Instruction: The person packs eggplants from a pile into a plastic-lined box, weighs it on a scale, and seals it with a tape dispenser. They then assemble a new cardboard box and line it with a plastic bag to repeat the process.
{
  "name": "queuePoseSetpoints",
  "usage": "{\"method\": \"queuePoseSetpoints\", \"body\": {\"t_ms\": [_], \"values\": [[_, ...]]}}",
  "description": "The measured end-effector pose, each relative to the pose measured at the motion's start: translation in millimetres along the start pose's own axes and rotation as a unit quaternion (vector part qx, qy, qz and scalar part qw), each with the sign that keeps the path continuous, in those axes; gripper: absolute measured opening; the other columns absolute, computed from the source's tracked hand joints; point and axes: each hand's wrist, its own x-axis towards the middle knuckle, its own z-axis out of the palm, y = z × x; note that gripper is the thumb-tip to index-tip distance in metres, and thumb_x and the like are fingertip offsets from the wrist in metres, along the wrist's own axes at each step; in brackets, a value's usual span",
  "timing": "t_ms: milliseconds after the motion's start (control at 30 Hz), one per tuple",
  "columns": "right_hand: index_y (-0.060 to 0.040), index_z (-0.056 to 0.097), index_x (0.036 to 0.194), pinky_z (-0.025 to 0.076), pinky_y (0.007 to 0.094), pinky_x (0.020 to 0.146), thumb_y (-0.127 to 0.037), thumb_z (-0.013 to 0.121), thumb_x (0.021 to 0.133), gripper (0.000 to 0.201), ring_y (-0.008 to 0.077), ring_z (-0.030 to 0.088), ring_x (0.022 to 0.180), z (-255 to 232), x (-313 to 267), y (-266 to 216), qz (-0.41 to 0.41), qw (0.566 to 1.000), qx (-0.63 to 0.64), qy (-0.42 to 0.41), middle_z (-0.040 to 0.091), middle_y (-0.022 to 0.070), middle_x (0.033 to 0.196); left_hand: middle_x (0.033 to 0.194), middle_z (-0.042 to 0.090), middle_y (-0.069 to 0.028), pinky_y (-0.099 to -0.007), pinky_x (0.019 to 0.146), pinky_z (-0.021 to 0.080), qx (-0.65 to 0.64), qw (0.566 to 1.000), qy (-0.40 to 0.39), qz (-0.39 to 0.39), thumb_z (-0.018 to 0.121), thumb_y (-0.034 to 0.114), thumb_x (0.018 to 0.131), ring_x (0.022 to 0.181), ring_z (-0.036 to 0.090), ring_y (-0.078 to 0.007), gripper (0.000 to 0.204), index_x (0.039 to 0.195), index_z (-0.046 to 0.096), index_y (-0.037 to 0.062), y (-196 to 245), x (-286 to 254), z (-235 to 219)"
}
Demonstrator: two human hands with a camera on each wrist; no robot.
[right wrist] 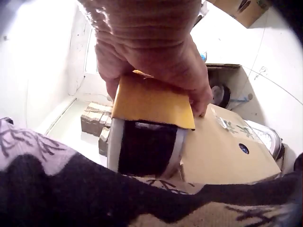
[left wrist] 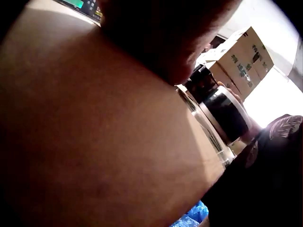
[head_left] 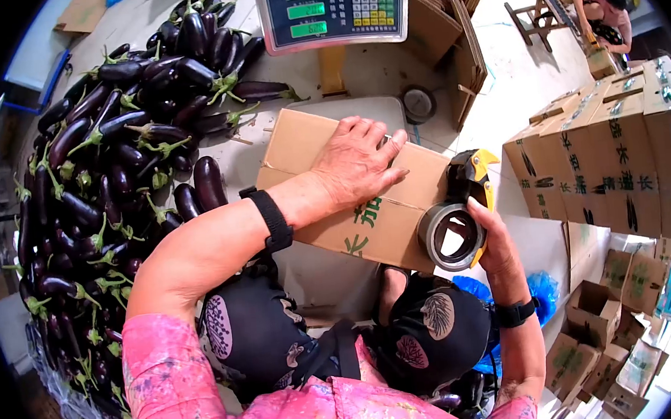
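Observation:
In the head view a cardboard box (head_left: pixel 396 224) with green printing sits in front of the person on the scale's platform. The left hand (head_left: pixel 359 160) presses on its top with fingers extended. At the box's right end the right hand (head_left: pixel 498 236) grips a yellow and black tape dispenser (head_left: pixel 480 168) carrying a wide roll of tape (head_left: pixel 431 237). From the right wrist, the dispenser's yellow body (right wrist: pixel 152 101) shows under the palm, with the box (right wrist: pixel 222 158) beside it. In the left wrist view the box surface (left wrist: pixel 94 132) fills much of the frame.
Purple eggplants (head_left: pixel 119 159) are heaped along the left. The scale's display (head_left: pixel 331 9) stands beyond the box, a spare tape roll (head_left: pixel 419 104) near it. Closed boxes (head_left: pixel 604 161) are stacked at right, with open cartons (head_left: pixel 592 311) below. Another person (head_left: pixel 608 15) works farther back.

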Motion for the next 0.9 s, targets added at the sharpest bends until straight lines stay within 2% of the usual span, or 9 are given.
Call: {"method": "queuePoseSetpoints", "body": {"t_ms": [333,367,433,500,600,633,733,867,900], "values": [[-0.0012,0.054,0.128,0.052,0.0320,0.087,-0.035,0.066,0.093,0.050,0.0135,0.061,0.100,17,0,-21,0.024,0.997,-0.073,-0.006,0.063,0.0049,0.110,0.102,0.060,-0.0131,-0.0442,0.094,0.038,0.019,0.999,0.020,-0.016,0.057,0.049,0.092,0.100,0.056,-0.0293,0.052,0.121,0.060,0.0061,12,15,9],[-0.0019,0.054,0.128,0.051,0.0303,0.085,-0.037,0.067,0.093,0.051,0.0123,0.060,0.098,18,-3,-25,0.006,0.996,-0.084,-0.023,0.062,0.0041,0.109,0.102,0.061,-0.0141,-0.0441,0.093,0.040,-0.008,0.999,0.011,-0.034,0.057,0.043,0.094,0.101,0.057,-0.0304,0.046,0.120,0.061,0.0063,10,16,11],[-0.0020,0.054,0.127,0.051,0.0293,0.084,-0.036,0.068,0.092,0.051,0.0117,0.059,0.097,30,-22,-40,-0.040,0.986,-0.158,-0.024,0.062,0.0039,0.108,0.104,0.062,-0.0150,-0.0449,0.094,0.041,-0.137,0.984,0.086,-0.074,0.058,0.037,0.094,0.105,0.057,-0.0315,0.041,0.120,0.061,0.0052,4,18,16],[-0.0009,0.054,0.126,0.050,0.0278,0.082,-0.032,0.073,0.089,0.052,0.0116,0.058,0.097,36,-36,-58,-0.080,0.966,-0.244,-0.024,0.061,0.0041,0.109,0.109,0.063,-0.0161,-0.0427,0.093,0.046,-0.229,0.950,0.201,-0.066,0.059,0.031,0.096,0.106,0.060,-0.0314,0.035,0.117,0.060,0.0019,-3,18,12],[-0.0023,0.054,0.123,0.050,0.0300,0.086,-0.024,0.084,0.078,0.059,0.0154,0.059,0.098,47,-41,-70,-0.180,0.907,-0.380,0.020,0.064,0.0085,0.108,0.115,0.063,-0.0154,-0.0365,0.095,0.046,-0.450,0.867,0.067,-0.204,0.060,0.033,0.097,0.106,0.061,-0.0256,0.044,0.125,0.055,-0.0013,-1,9,-40],[-0.0035,0.052,0.123,0.050,0.0312,0.089,-0.025,0.086,0.076,0.062,0.0167,0.060,0.100,56,-43,-74,-0.194,0.899,-0.393,0.018,0.065,0.0113,0.108,0.110,0.065,-0.0098,-0.0329,0.091,0.048,-0.532,0.817,0.039,-0.218,0.057,0.042,0.100,0.103,0.062,-0.0180,0.047,0.123,0.057,0.0010,-1,5,-53],[-0.0036,0.049,0.123,0.050,0.0298,0.091,-0.021,0.087,0.075,0.064,0.0155,0.060,0.103,89,-40,-85,-0.222,0.893,-0.391,-0.025,0.063,0.0078,0.111,0.103,0.066,-0.0046,-0.0311,0.091,0.048,-0.631,0.738,-0.076,-0.225,0.054,0.045,0.101,0.100,0.062,-0.0138,0.046,0.121,0.059,0.0036,0,0,-124],[-0.0026,0.048,0.124,0.052,0.0328,0.088,-0.026,0.088,0.074,0.069,0.0206,0.066,0.098,128,-34,-91,-0.283,0.803,-0.523,-0.040,0.069,0.0142,0.106,0.100,0.066,-0.0021,-0.0254,0.081,0.050,-0.671,0.686,-0.054,-0.276,0.055,0.044,0.101,0.094,0.062,-0.0090,0.044,0.114,0.062,0.0021,-5,-11,-146],[-0.0026,0.047,0.124,0.052,0.0338,0.087,-0.028,0.089,0.072,0.071,0.0223,0.067,0.097,133,-31,-89,-0.288,0.803,-0.520,-0.046,0.069,0.0148,0.105,0.100,0.067,-0.0023,-0.0245,0.078,0.051,-0.675,0.689,-0.048,-0.261,0.056,0.031,0.101,0.091,0.063,-0.0079,0.032,0.111,0.063,0.0021,-10,-14,-144]]}}
